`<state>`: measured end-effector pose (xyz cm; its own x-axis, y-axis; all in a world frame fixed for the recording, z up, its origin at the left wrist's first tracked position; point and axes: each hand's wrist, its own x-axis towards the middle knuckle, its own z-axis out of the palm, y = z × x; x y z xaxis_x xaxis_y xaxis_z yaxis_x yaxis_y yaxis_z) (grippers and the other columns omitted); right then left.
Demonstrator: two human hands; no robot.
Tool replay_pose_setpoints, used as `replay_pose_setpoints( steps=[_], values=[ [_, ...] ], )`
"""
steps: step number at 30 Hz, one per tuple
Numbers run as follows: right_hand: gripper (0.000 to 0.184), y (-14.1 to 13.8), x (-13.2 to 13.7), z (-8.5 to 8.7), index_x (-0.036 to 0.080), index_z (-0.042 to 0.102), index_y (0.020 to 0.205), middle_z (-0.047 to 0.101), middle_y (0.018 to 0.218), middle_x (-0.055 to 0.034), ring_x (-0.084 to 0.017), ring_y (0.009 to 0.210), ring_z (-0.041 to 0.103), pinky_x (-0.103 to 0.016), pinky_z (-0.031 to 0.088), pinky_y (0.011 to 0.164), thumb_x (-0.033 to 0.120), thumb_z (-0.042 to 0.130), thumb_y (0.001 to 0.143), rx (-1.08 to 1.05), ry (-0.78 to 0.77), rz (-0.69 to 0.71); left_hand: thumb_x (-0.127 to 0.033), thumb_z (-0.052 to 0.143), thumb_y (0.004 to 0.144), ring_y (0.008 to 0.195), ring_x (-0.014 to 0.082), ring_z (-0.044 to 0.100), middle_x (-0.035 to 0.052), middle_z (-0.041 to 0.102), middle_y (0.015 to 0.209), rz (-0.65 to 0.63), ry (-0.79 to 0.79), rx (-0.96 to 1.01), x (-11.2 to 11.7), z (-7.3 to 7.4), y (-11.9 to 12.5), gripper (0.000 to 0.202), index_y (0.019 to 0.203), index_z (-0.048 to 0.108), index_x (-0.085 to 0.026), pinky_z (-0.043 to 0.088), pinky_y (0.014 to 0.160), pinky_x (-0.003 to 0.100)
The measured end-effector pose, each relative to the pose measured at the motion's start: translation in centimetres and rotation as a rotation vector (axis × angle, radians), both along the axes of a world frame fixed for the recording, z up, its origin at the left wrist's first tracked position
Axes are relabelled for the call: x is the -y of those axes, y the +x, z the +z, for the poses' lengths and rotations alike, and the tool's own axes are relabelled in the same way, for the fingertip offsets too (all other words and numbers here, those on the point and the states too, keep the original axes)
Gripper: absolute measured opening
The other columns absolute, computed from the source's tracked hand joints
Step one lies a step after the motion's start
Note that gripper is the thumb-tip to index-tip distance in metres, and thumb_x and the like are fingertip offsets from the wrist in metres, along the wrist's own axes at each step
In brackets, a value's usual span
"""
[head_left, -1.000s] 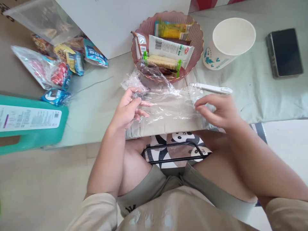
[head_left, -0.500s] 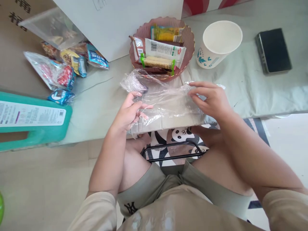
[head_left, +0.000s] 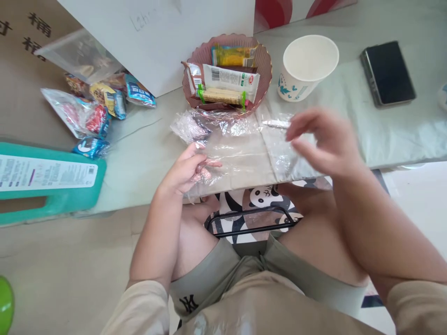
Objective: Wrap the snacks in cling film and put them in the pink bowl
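Observation:
A clear plastic bag (head_left: 240, 156) lies flat at the near edge of the low table (head_left: 139, 158). My left hand (head_left: 186, 170) grips the bag's left end, with fingers curled on the film. My right hand (head_left: 323, 139) hovers blurred above the bag's right end, fingers loosely curled and apart, nothing visible in them. A white pen-like stick (head_left: 275, 123) lies just left of that hand. Behind the bag stands a pink scalloped bowl (head_left: 263, 60) with several wrapped snacks.
A paper cup (head_left: 307, 65) stands right of the bowl and a black phone (head_left: 387, 72) lies further right. Snack packets (head_left: 98, 109) are piled at the left by a white box (head_left: 164, 42). A teal jug (head_left: 49, 179) lies at the left edge.
My right hand has let go of the bag's right end and lifted up to the right. The bag now lies flatter. My left hand has kept its grip.

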<state>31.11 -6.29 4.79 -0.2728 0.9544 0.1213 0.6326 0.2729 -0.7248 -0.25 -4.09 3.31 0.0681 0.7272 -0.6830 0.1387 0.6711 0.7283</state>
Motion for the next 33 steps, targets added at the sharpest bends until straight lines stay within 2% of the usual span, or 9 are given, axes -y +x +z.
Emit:
replay_pose_setpoints(
  steps=[2,5,12,17,21,23,27,30,33],
  values=[
    [0.045,-0.6,0.8,-1.1,0.025,0.067,0.123,0.075,0.124,-0.0135,-0.035,0.115,0.070,-0.053,0.057,0.098,0.052,0.068,0.087,0.089,-0.021,0.213,-0.022,0.061,0.073,0.036,0.0074,0.052,0.0020,0.078,0.081,0.037,-0.016,0.023,0.1,-0.2,0.4,0.034,0.099,0.040,-0.026,0.017,0.033,0.015],
    [0.023,-1.7,1.1,-2.7,0.024,0.074,0.101,0.078,0.119,-0.0114,-0.034,0.114,0.072,-0.055,0.053,0.103,0.038,0.059,0.093,0.200,0.032,0.361,-0.021,0.062,0.072,0.040,0.0078,0.058,0.0041,0.079,0.086,0.060,-0.038,0.045,0.1,-0.4,0.8,0.034,0.097,0.039,-0.026,0.018,0.035,0.013],
    [0.016,-1.2,0.8,-1.0,0.023,0.066,0.082,0.080,0.107,-0.0088,-0.027,0.096,0.075,-0.042,0.056,0.085,0.028,0.053,0.089,0.151,-0.007,0.342,-0.035,0.069,0.082,0.059,0.0172,0.074,0.0010,0.074,0.076,-0.115,-0.036,-0.219,0.5,0.1,-0.9,0.033,0.103,0.045,-0.026,0.039,0.044,0.016],
    [0.009,-0.5,0.8,0.3,0.025,0.060,0.078,0.076,0.078,-0.0019,-0.021,0.072,0.070,-0.036,0.052,0.072,0.028,0.054,0.083,0.077,-0.199,0.281,-0.068,0.063,0.087,0.090,0.0244,0.076,0.0100,0.077,0.100,-0.157,0.479,-0.269,1.2,0.4,-3.6,0.044,0.087,0.065,-0.023,0.060,0.073,0.035],
    [0.016,-0.7,0.7,0.3,0.025,0.052,0.073,0.078,0.082,-0.0028,-0.022,0.078,0.073,-0.034,0.052,0.067,0.033,0.056,0.087,-0.076,-0.371,0.293,-0.070,0.077,0.073,0.133,0.0325,0.062,0.0112,0.072,0.130,-0.318,0.819,-0.112,1.4,-0.7,-2.5,0.052,0.099,0.074,-0.025,0.051,0.114,0.045],
    [0.017,-0.6,0.5,-0.3,0.025,0.051,0.076,0.077,0.080,-0.0022,-0.022,0.078,0.075,-0.034,0.053,0.065,0.035,0.058,0.089,-0.144,-0.451,0.285,-0.053,0.083,0.074,0.115,0.0275,0.071,0.0105,0.077,0.113,-0.331,0.745,-0.105,1.3,-1.4,-1.5,0.040,0.096,0.072,-0.022,0.056,0.106,0.042],
    [0.026,0.8,0.1,-1.5,0.029,0.057,0.111,0.075,0.074,0.0005,-0.021,0.066,0.072,-0.037,0.054,0.062,0.044,0.062,0.090,-0.201,-0.516,0.147,-0.041,0.074,0.078,0.065,0.0147,0.070,0.0034,0.074,0.077,-0.112,0.527,-0.057,1.0,-2.1,-0.3,0.025,0.083,0.060,-0.020,0.057,0.059,0.026],
    [0.055,2.1,-0.2,-1.9,0.028,0.055,0.132,0.074,0.074,0.0000,-0.024,0.072,0.074,-0.039,0.057,0.067,0.054,0.069,0.086,-0.220,-0.515,0.065,-0.039,0.072,0.079,0.055,0.0115,0.067,-0.0003,0.071,0.071,0.023,0.464,-0.074,0.8,-2.2,0.2,0.025,0.086,0.055,-0.022,0.047,0.046,0.019],
    [0.051,2.7,-0.5,-2.2,0.027,0.061,0.122,0.074,0.074,-0.0003,-0.024,0.072,0.073,-0.039,0.058,0.067,0.051,0.076,0.080,-0.246,-0.565,0.037,-0.036,0.070,0.081,0.051,0.0113,0.067,-0.0013,0.071,0.067,0.013,0.398,-0.127,0.6,-2.1,0.6,0.022,0.089,0.055,-0.022,0.043,0.043,0.017]
  ],
)
